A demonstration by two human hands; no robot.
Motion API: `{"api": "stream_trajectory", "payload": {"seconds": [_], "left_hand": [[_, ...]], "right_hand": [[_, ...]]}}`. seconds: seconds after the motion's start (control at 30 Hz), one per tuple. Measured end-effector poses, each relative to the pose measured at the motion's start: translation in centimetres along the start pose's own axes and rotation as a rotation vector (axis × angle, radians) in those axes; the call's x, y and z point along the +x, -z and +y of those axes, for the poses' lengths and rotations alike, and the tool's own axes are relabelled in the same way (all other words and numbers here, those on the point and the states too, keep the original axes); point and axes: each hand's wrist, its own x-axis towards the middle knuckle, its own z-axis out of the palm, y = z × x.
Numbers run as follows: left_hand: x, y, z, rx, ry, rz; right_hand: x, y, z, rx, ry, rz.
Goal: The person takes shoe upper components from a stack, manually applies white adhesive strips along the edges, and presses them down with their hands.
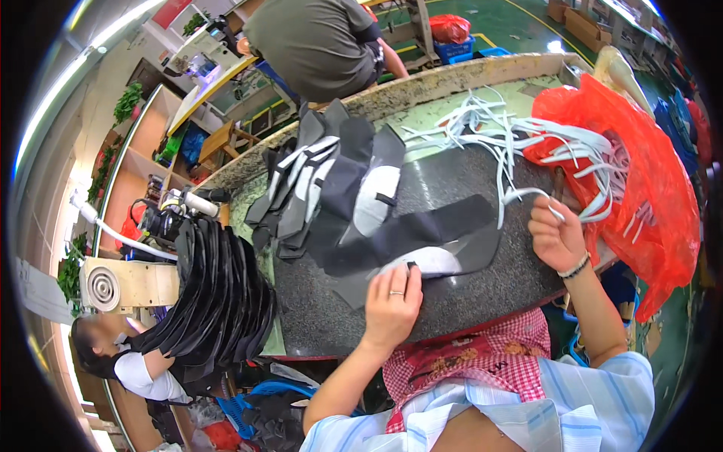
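Note:
My left hand (pixel 393 305) is closed at the near edge of a dark grey and black fabric piece (pixel 476 250). A white rounded patch (pixel 435 261) lies on that piece, with a small black tab beside my fingertips. Farther right, my right hand (pixel 557 235) pinches the end of a pale grey strip (pixel 520 194). The strip runs from a tangled heap of similar strips (pixel 467 124), partly inside a red plastic bag (pixel 655 196). Several more black pieces with white patches (pixel 376 192) overlap at the back left of the speckled dark worktop (pixel 316 324).
A tall stack of black pieces (pixel 215 294) hangs by the table's left edge. Behind it are a machine (pixel 173 211) and a beige box with a round vent (pixel 113 286). One person (pixel 312 49) sits beyond the raised back rim (pixel 467 75); another (pixel 143 361) is at left.

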Motion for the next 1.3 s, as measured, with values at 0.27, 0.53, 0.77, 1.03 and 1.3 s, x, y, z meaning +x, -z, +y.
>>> {"api": "stream_trajectory", "payload": {"seconds": [0.27,0.53,0.77,1.03,1.3], "left_hand": [[-1.2,-2.0,1.1,-0.133,0.119,0.050],[-2.6,3.1,6.2,-0.417,0.042,-0.448],[-4.5,4.0,3.8,-1.638,1.082,0.020],[-6.6,4.2,0.4,-1.235,1.120,0.042],[-7.2,2.9,-0.5,-1.157,1.195,-0.152]], "right_hand": [[3.3,-2.7,2.2,-0.206,-0.015,-0.119],[1.0,-3.6,10.0,-0.851,-0.038,0.069],[0.4,-3.2,14.7,-1.626,-0.032,0.033],[-0.2,-2.6,14.4,-1.741,0.246,0.098],[0.7,-2.4,15.0,-2.285,0.053,0.181]]}}
